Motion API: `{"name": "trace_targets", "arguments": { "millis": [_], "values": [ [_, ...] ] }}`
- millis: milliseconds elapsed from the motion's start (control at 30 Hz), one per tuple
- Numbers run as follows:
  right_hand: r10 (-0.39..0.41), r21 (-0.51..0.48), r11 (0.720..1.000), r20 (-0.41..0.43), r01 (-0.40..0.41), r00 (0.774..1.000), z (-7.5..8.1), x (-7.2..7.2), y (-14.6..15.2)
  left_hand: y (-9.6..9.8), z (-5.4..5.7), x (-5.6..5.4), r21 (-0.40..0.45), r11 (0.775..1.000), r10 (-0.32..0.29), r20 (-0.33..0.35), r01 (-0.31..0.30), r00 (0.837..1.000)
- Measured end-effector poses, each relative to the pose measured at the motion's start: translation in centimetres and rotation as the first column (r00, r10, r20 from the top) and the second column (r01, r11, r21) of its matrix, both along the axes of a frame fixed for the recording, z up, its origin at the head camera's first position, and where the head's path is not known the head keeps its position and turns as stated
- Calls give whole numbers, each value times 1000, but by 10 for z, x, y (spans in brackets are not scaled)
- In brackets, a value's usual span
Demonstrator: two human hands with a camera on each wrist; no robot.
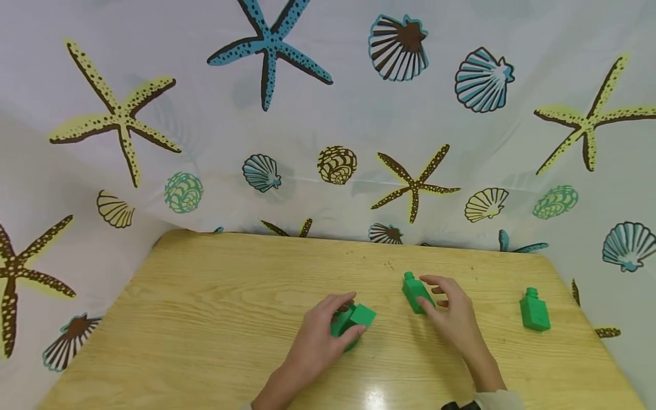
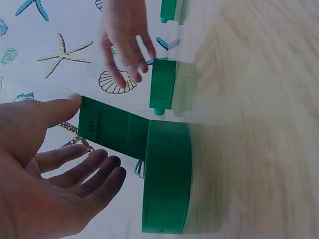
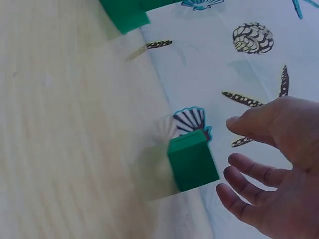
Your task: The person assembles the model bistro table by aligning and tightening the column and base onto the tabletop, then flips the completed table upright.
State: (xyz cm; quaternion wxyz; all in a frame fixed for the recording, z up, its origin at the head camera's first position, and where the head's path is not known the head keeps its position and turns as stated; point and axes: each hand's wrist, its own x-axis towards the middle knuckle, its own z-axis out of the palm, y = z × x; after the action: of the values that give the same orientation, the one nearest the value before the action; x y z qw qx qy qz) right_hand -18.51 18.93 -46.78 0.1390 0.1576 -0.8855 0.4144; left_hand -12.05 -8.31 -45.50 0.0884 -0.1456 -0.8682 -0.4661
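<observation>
My left hand curves loosely around a green piece with a rounded body and a flat raised tab, marked with small digits. In the left wrist view the thumb tip meets the tab's corner, while the other fingers stay spread apart from it. To the right, a green bottle-shaped block stands on the table with a small neck. Just beside it hovers my right hand, thumb and fingers apart; the right wrist view shows a gap between them and the block.
A second green bottle-shaped block stands farther right on the wooden table. Behind and along the sides hangs a white cloth printed with starfish and shells. A dark band shows at the right wrist.
</observation>
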Motion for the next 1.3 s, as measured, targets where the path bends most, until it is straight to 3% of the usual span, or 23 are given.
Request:
{"name": "trace_targets", "arguments": {
  "millis": [267, 400, 567, 767, 1033, 1133, 1300],
  "values": [
    [56, -67, 997, 163, -46, 985, -18, -8, 5, 12, -2, -3, -18, 999, 41, -22, -41, 999],
    [52, -62, 997, 194, -40, 980, -20, -12, 4, 8, 2, -6, -32, 999, 30, -18, -30, 999],
    [20, -22, 1000, 214, -16, 977, -20, -14, 1, 1, 8, -11, -22, 996, -82, 12, 83, 997],
    [10, -20, 1000, 209, -6, 978, -23, -12, 10, -4, 13, -16, -21, 980, -194, 79, 196, 978],
    [9, -124, 992, 221, 19, 975, -23, -9, 13, -21, 10, -13, -11, 955, -295, 70, 297, 953],
    [26, -168, 986, 212, 10, 977, -21, -9, 11, -26, 8, -13, -13, 959, -282, 68, 284, 957],
    [98, -230, 971, 133, -65, 986, -15, -11, 5, -26, 10, -17, -56, 988, -144, 41, 147, 989]
  ]
}}
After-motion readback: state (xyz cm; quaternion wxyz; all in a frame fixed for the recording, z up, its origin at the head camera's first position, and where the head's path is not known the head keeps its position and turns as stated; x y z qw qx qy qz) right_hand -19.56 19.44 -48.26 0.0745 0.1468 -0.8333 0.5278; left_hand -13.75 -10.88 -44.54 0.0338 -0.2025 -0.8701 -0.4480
